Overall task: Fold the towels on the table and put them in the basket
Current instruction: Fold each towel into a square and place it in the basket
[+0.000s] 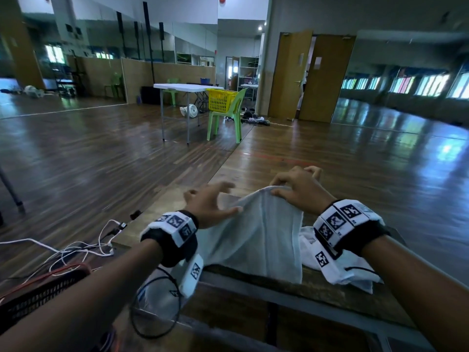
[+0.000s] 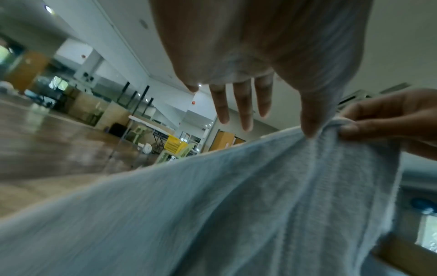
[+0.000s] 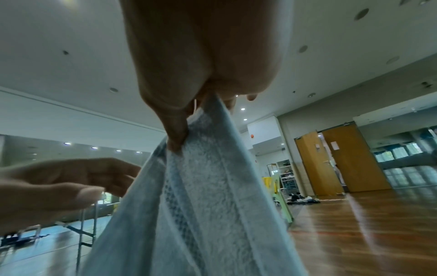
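- Wooden flooring runs through a large hall with mirrored walls, and a brown wooden desk stands in the foreground below both arms.
- At the far side, a white folding table stands beside a green plastic chair that carries a yellow basket.
- A dark mesh basket sits at the lower left, next to white and red cables lying on the floor.
- The right hand pinches the top edge of a pale blue towel between thumb and curled fingers, lifting it above the desk.
- From that grip the towel drapes down, its lower part lying across the desk's near edge.
- The left hand is beside the towel's left edge with fingers spread and straight; its thumb touches the cloth close to the right hand's pinch, without gripping it.
- A second, white towel lies crumpled on the desk under the right wrist.
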